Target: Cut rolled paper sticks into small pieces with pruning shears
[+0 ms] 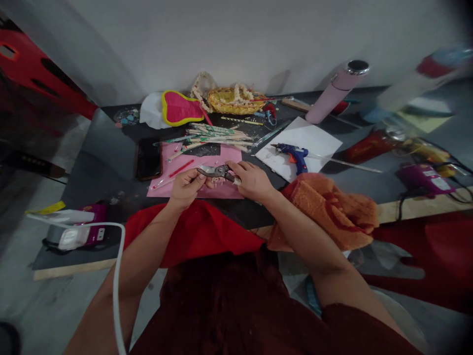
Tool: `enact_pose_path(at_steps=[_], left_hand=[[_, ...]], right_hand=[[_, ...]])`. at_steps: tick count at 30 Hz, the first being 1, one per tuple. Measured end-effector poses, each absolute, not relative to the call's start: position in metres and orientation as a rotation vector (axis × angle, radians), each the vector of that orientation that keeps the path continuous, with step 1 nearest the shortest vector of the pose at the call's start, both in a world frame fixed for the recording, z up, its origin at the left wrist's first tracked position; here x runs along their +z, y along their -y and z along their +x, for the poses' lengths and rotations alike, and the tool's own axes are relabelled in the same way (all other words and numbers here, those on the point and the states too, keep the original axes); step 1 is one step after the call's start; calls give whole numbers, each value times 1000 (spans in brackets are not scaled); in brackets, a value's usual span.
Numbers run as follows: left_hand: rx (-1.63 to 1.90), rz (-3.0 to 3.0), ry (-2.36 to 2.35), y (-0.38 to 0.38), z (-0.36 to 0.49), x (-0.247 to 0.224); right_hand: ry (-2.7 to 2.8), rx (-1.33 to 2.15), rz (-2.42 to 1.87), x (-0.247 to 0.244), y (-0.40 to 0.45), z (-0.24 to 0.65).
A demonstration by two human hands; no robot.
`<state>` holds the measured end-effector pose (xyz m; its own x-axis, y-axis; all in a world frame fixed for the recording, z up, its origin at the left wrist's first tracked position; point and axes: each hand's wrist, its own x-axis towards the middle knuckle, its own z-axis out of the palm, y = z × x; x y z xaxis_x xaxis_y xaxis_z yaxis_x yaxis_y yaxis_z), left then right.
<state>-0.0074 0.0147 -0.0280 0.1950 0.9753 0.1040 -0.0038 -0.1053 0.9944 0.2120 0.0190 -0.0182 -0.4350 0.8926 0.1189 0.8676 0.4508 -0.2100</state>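
Note:
My right hand [254, 181] is wrapped round the handles of pruning shears [214, 171], whose dark blades point left. By the blade tip, my left hand [187, 185] is closed in a pinch. What it holds is too small to make out. Both hands are over a pink sheet [232, 154], with small pale cut pieces [219, 182] beneath the shears. Also on this sheet is a red stick [182, 168], left of the blades. Just beyond lies a heap of pale wooden sticks [218, 135] with green and red printing.
A phone [149, 158] lies left of the sheet. Behind are a woven basket [236, 103] and a pink-and-yellow padded piece [183, 108]. To the right are a blue glue gun [293, 154] on white paper [318, 135], a pink flask [334, 93] and an orange towel [325, 212]. A white cable [117, 276] crosses my left arm.

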Motion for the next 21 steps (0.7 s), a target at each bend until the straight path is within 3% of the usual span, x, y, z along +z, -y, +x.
enact_pose_path(at_steps=[21], left_hand=[[1189, 1539, -1145, -15, -7, -30]], right_hand=[[2494, 193, -1584, -20, -20, 212]])
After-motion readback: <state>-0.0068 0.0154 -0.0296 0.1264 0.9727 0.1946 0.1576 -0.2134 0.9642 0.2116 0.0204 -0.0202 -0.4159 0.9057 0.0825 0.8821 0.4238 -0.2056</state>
